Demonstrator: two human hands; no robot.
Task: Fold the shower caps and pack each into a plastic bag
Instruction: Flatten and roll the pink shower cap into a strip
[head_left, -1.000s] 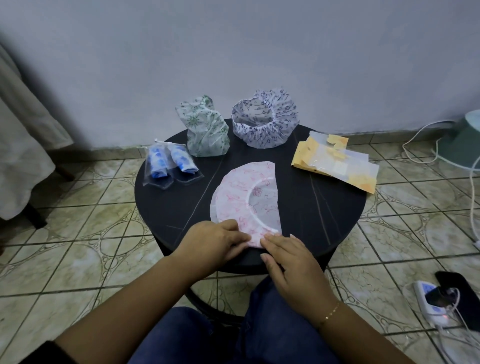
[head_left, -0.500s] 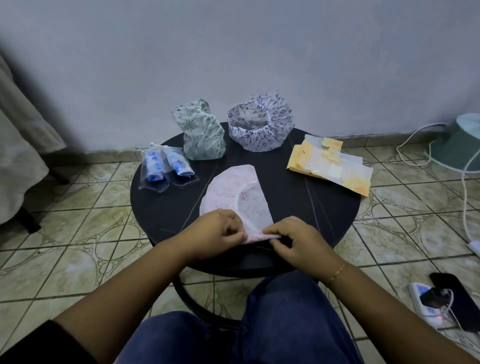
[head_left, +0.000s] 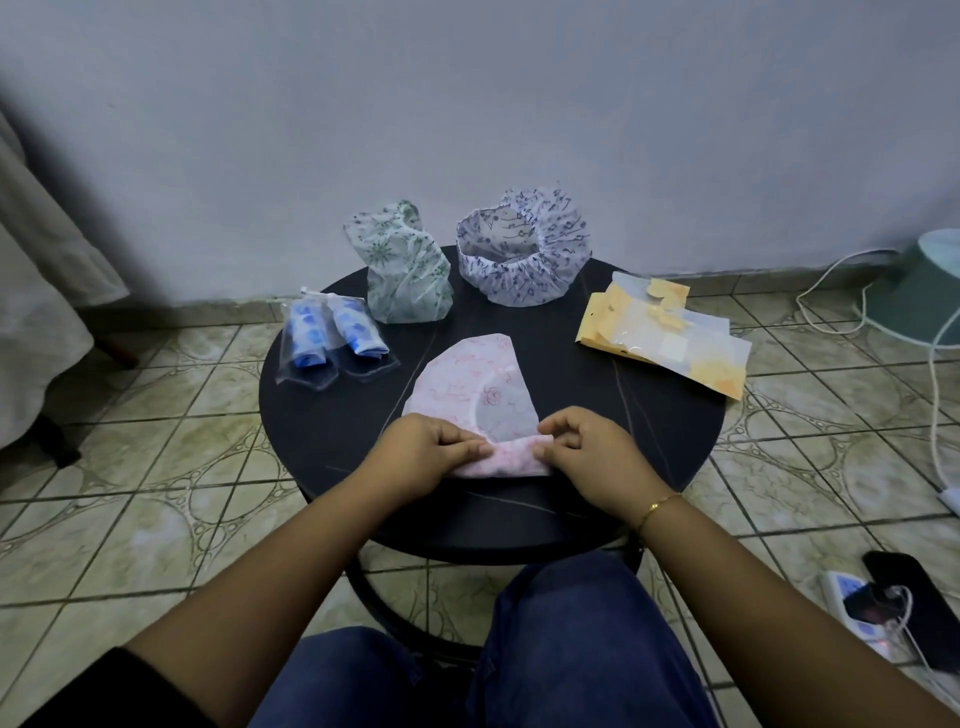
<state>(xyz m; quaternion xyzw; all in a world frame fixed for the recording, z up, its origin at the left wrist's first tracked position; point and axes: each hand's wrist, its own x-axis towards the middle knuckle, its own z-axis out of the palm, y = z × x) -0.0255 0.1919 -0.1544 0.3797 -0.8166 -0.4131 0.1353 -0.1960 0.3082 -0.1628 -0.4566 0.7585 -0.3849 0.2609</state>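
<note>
Both hands (head_left: 421, 449) (head_left: 592, 452) pinch pink cap (head_left: 467, 395); no legible writing.

no readable text, labels or numbers

Round black table (head_left: 322, 431): pink cap (head_left: 467, 384), green cap (head_left: 405, 270), purple cap (head_left: 522, 249), bagged caps (head_left: 332, 338), empty bags (head_left: 665, 338).

A pink-patterned cap (head_left: 467, 384), green floral cap (head_left: 405, 270), purple-printed cap (head_left: 524, 260), blue rolled caps (head_left: 332, 332), black table (head_left: 322, 431).
</note>
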